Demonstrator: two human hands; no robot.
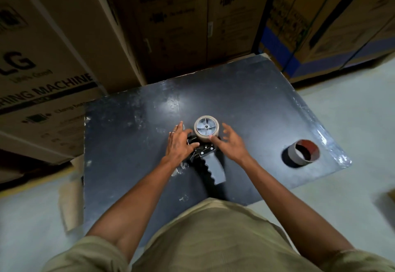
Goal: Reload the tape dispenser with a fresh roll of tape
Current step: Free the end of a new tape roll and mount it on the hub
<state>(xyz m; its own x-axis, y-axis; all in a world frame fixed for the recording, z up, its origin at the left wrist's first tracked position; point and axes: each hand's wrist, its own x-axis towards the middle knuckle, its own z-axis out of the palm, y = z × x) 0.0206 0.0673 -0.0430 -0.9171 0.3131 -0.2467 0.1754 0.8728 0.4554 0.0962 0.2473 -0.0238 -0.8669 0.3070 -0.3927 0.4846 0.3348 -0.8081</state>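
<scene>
A dark, scuffed desk [245, 92] stands on a pale floor [352, 105]. Behind it rise tall cardboard boxes [171, 25] printed "WASHING MACHINE"; the left box [42, 68] also shows "LG". A flat piece of cardboard [70, 197] lies on the floor beside the desk's left edge.

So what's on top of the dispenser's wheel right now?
A thin, pale ring sits around the grey spoked wheel of the tape dispenser, apparently a spent core. The right hand thumb touches it. The ring's lower edge is hidden.
</scene>
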